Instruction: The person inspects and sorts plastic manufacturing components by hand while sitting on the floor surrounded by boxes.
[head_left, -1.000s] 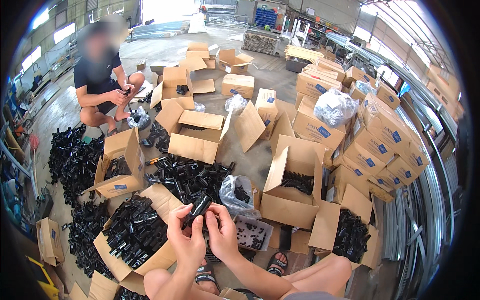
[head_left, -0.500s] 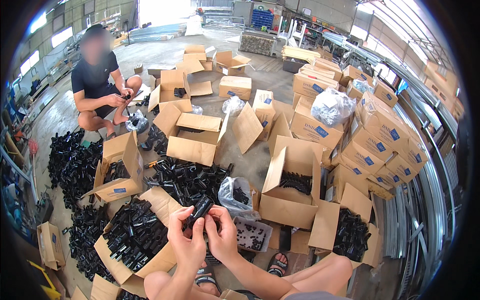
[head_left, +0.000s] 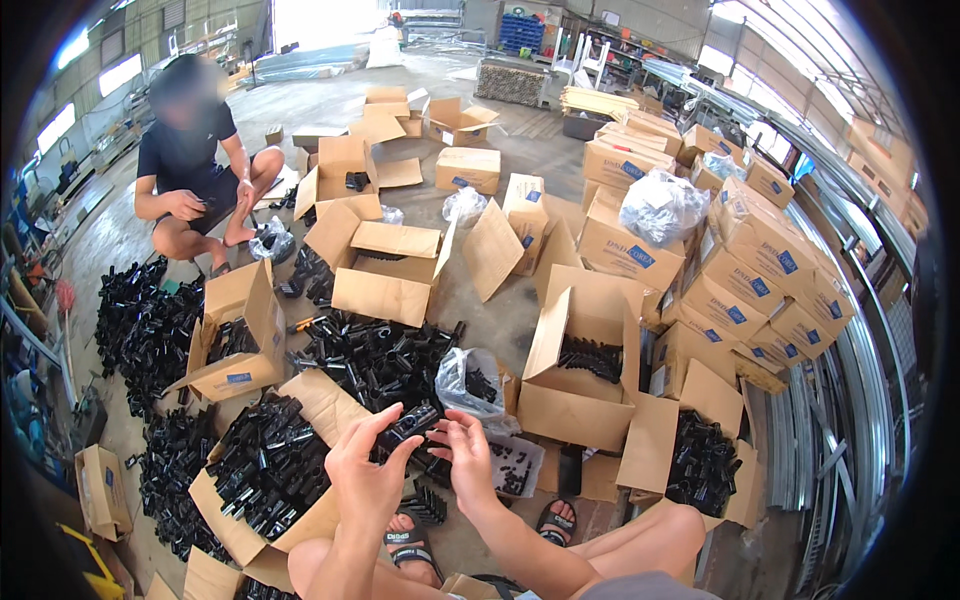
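One half-curled left hand pinches a fitting.

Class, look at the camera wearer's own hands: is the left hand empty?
No, the left hand holds a black part between its thumb and fingers.

From here I see black open-toed sandals with pale lettering, grey cloth at the thigh, and bare hands.

This is a big workshop I'm standing in. Cardboard boxes pile up, metal bars lie alongside, black parts heap the floor
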